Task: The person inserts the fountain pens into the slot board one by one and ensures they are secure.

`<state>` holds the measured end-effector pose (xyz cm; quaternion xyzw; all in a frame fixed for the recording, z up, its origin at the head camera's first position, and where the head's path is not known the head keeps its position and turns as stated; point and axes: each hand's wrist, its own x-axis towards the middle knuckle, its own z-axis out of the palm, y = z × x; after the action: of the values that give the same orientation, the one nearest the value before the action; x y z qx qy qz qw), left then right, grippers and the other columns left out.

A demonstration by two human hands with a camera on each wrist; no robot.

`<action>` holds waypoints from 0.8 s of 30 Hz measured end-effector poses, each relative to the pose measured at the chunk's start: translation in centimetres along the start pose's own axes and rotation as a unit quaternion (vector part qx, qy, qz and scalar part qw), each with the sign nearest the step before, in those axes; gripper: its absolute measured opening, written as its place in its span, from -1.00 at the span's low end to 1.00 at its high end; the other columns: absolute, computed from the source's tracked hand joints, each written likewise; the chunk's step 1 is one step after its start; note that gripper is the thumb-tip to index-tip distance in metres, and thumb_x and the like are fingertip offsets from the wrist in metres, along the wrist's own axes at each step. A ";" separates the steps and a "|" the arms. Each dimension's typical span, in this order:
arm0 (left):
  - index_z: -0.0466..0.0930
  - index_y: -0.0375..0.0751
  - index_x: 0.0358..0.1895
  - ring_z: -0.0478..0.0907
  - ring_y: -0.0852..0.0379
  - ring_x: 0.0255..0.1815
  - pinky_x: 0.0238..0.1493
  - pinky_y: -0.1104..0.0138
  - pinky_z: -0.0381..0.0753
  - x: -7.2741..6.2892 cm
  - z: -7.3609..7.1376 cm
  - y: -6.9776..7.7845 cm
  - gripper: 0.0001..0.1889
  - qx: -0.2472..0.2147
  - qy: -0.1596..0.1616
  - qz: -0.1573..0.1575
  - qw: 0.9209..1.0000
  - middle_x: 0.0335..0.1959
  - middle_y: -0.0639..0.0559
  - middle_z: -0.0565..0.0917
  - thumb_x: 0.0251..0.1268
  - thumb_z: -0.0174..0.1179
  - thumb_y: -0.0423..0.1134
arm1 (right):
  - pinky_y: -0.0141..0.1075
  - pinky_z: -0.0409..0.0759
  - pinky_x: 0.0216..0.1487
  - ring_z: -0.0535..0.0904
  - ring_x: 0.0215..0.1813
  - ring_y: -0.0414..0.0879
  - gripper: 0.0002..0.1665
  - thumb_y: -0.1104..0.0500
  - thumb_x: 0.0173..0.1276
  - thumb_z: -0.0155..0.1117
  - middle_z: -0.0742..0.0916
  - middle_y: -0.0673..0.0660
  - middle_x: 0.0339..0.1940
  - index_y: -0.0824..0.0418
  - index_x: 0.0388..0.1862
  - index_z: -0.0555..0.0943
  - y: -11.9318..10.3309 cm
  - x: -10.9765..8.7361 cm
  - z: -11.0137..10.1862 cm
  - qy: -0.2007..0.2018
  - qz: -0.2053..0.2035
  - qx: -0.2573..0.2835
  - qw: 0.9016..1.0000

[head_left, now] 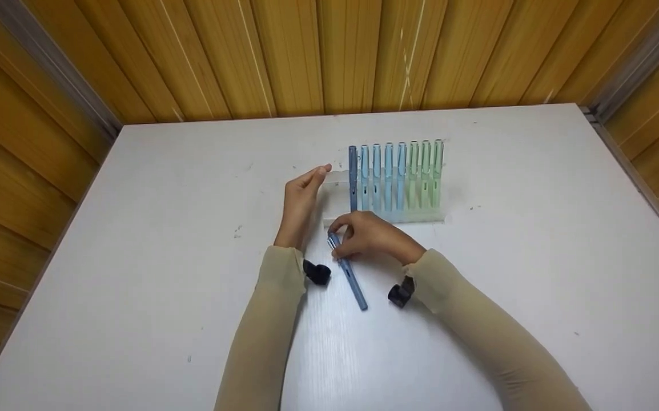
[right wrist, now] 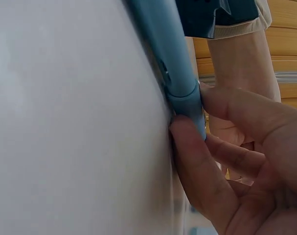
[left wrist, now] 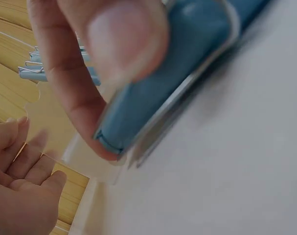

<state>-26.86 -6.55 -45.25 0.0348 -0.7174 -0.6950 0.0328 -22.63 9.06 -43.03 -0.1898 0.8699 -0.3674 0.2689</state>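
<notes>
My right hand (head_left: 372, 234) pinches a blue pen (head_left: 350, 279) near its clip end, between thumb and fingers. The pen slants toward me, low over or on the white table; whether its far end touches is unclear. In the left wrist view its capped end with a metal clip (left wrist: 160, 107) is close up. My left hand (head_left: 301, 197) holds the upper left corner of a clear pen rack (head_left: 338, 197), thumb and forefinger at its edge. A dark blue pen (head_left: 353, 177), several light blue pens (head_left: 388, 177) and green pens (head_left: 425, 177) stand in the rack, right of a bare stretch.
The white table (head_left: 181, 240) spreads out around the rack. Yellow wood-look panels (head_left: 346, 57) rise behind the table and at both sides. A black wrist camera (head_left: 318, 274) sits on the left sleeve and another camera (head_left: 401, 294) on the right.
</notes>
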 end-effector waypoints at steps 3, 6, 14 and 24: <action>0.64 -0.14 0.10 0.45 0.15 0.32 0.41 0.29 0.32 0.0 0.0 0.0 -0.62 0.004 0.000 -0.001 1.000 0.18 0.03 0.62 0.38 0.13 0.00 | -0.41 0.52 -0.39 0.55 -0.48 -0.22 -0.51 0.18 0.05 0.51 0.72 0.07 -0.50 0.16 0.02 0.65 0.2 0.0 -0.2 -0.005 -0.001 0.014 1.000; 0.63 -0.14 0.11 0.45 0.15 0.32 0.41 0.29 0.33 0.0 0.0 0.1 -0.60 0.011 0.000 -0.003 1.000 0.19 0.03 0.61 0.38 0.13 0.01 | -0.40 0.52 -0.35 0.56 -0.45 -0.22 -0.52 0.19 0.07 0.49 0.73 0.07 -0.48 0.14 0.02 0.64 0.4 0.0 -0.5 -0.012 -0.003 0.027 1.000; 0.64 -0.18 0.10 0.45 0.12 0.32 0.41 0.29 0.32 0.1 0.1 0.2 -0.62 0.006 0.005 -0.001 1.000 0.17 -0.01 0.62 0.39 0.14 -0.03 | -0.37 0.52 -0.22 0.59 -0.38 -0.21 -0.51 0.17 0.10 0.45 0.74 0.04 -0.43 0.08 0.07 0.63 0.8 -0.1 -0.8 -0.020 -0.008 0.036 0.999; 0.64 -0.15 0.11 0.44 0.15 0.33 0.42 0.29 0.31 0.2 0.1 0.1 -0.61 0.003 0.000 -0.008 1.000 0.19 0.01 0.61 0.38 0.14 0.00 | -0.26 0.72 -0.23 0.68 -0.40 -0.16 -0.46 0.28 0.15 0.38 0.71 0.08 -0.42 0.16 0.17 0.58 1.2 -0.4 -1.2 -0.040 -0.011 0.125 0.991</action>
<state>-27.05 -6.52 -45.18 0.0405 -0.7193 -0.6929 0.0276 -23.22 10.72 -43.04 -0.1788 0.8033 -0.4686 0.3210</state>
